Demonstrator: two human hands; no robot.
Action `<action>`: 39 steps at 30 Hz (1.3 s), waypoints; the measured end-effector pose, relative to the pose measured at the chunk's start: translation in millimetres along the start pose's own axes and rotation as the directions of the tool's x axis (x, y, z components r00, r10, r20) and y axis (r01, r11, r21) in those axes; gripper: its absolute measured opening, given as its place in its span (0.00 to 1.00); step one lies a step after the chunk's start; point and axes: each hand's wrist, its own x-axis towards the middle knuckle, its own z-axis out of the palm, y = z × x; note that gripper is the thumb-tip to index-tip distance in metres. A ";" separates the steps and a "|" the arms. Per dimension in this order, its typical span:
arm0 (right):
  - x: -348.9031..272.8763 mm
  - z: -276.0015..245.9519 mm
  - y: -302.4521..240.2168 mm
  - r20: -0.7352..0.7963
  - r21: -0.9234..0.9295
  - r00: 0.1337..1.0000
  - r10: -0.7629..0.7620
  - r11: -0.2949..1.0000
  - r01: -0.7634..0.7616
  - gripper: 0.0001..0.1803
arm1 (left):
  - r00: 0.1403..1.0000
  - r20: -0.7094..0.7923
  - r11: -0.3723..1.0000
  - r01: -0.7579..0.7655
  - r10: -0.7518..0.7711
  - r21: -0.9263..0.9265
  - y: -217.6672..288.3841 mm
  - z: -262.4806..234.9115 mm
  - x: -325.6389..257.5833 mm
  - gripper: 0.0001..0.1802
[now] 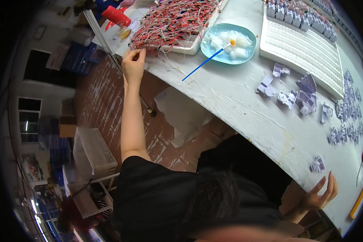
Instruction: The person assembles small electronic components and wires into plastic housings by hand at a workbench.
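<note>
My left hand (134, 63) reaches to the table's edge, thumb and fingertips closed in a pinch beside the tangled red and white wires (171, 26). Whatever is between those fingertips is too small to make out. The wires are heaped in a white tray (189, 48), some hanging over its near side. At the lower right, my right hand (322, 194) rests over the table's edge, fingers apart and holding nothing. Just beyond its fingertips lies a small pale purple plastic housing (317, 164).
A light blue dish (246, 56) holds white paste, with a blue-handled brush (203, 63) resting across its rim. Several purple housings (287, 99) lie scattered at right. Grey parts with wires (288, 15) fill the back of a white ribbed foam tray (298, 46). A red tool (117, 17) is far left.
</note>
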 end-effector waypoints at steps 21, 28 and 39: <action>172.1 105.1 -267.4 0.079 0.832 0.258 -0.963 0.206 0.515 0.09 | 0.895 -0.006 0.862 -0.429 0.447 0.270 0.5 -0.3 6.2 0.20; 196.5 295.6 -429.9 -0.174 0.470 0.144 -0.974 0.047 0.882 0.08 | 0.837 0.070 0.827 -0.546 0.542 0.134 -12.2 -21.3 53.0 0.15; 258.7 315.0 -457.2 -0.022 0.492 0.115 -0.993 0.089 0.866 0.16 | 0.928 -0.227 0.952 -0.269 0.297 0.144 10.8 -2.0 3.3 0.07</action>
